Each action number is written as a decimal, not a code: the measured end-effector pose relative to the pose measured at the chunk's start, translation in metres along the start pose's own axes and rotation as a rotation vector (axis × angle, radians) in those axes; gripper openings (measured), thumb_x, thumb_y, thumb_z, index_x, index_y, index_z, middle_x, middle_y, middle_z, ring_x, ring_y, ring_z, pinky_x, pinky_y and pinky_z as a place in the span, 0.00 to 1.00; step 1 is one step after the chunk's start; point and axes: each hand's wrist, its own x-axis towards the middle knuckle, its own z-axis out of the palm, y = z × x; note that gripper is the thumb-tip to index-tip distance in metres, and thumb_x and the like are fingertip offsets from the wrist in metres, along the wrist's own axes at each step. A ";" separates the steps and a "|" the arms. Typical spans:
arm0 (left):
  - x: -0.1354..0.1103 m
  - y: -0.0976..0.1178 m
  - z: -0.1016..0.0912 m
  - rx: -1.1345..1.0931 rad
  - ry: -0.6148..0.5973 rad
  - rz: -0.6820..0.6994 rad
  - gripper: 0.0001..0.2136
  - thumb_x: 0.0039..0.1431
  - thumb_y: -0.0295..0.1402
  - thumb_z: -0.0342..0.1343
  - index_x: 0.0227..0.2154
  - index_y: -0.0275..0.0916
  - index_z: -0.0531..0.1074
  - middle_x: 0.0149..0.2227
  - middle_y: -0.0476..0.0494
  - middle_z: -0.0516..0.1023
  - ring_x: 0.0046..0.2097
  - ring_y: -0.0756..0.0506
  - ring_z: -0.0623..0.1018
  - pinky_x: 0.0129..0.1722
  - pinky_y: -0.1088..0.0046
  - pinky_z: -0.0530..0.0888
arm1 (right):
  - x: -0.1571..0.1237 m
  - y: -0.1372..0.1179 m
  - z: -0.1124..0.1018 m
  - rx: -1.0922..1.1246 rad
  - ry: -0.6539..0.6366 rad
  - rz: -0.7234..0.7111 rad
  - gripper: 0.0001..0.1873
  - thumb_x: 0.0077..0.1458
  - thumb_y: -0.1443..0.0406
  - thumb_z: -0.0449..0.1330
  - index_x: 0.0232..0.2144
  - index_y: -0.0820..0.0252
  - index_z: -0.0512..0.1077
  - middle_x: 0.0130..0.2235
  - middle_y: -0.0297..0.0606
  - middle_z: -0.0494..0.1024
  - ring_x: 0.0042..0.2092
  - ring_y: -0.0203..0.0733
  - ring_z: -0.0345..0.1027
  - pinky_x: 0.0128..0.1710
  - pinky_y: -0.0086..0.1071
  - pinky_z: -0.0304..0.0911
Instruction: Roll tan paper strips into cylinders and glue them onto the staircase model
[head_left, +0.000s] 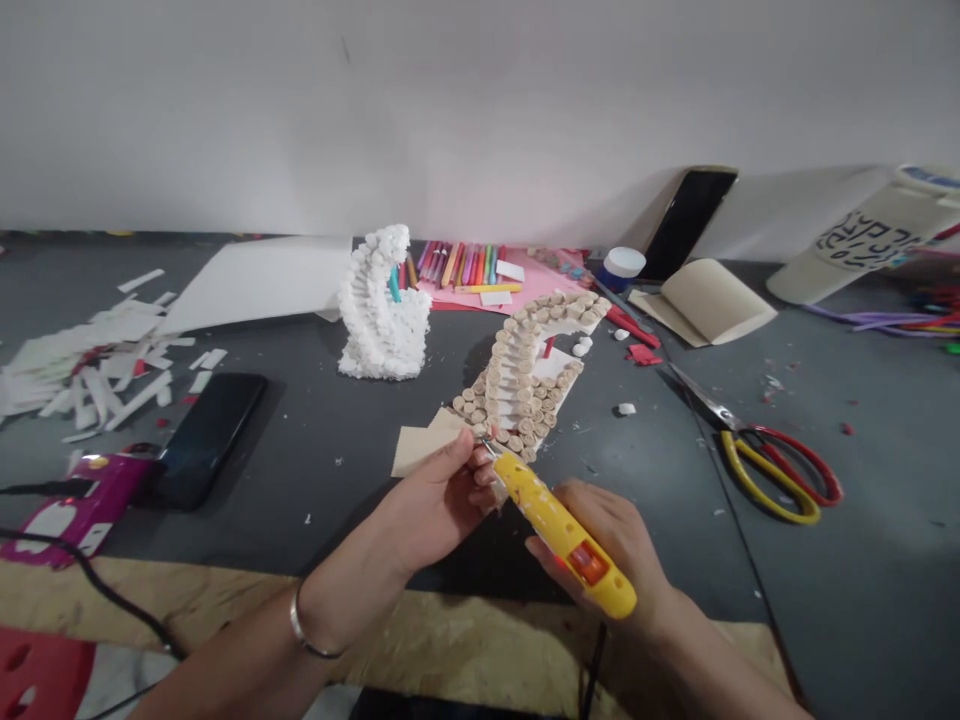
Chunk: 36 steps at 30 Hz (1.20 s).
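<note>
Just beyond the left hand [441, 495], a curved model [517, 375] of beige coils stands on a dark tabletop [315, 430] during what looks like a gluing step.

The left thumb and fingertips come together, apparently on a small pale piece [481, 434] mostly hidden by them, while the right hand [611, 535] is wrapped around a yellow glue gun [551, 515], its metal nozzle [492, 449] at those fingertips; the next move seems to call for a steady pinch and skin kept clear of the tip. Tightly wound, round-ended rolls edge the model's sweeping, stair-like ridges, and flat beige paper [420, 448] lies beside the left hand. Farther out, left of that hand's fingertips, rises a crumbly-textured white model [367, 320]; right of the right hand lie open scissors [739, 428] with smooth red and yellow handles.
</note>
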 end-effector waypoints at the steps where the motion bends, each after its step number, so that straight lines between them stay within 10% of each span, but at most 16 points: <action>1: 0.000 0.000 0.000 -0.004 -0.009 0.000 0.06 0.62 0.30 0.57 0.33 0.31 0.73 0.26 0.50 0.69 0.24 0.55 0.66 0.21 0.82 0.67 | 0.000 0.000 0.000 -0.001 0.004 -0.004 0.13 0.57 0.64 0.58 0.24 0.56 0.59 0.21 0.28 0.62 0.21 0.32 0.54 0.22 0.28 0.51; 36: 0.003 0.001 -0.003 0.055 -0.059 0.032 0.08 0.55 0.30 0.64 0.28 0.33 0.70 0.26 0.51 0.67 0.25 0.55 0.67 0.22 0.82 0.68 | -0.003 0.001 -0.003 0.016 0.022 -0.014 0.10 0.56 0.64 0.59 0.25 0.56 0.62 0.21 0.29 0.66 0.22 0.33 0.59 0.22 0.28 0.54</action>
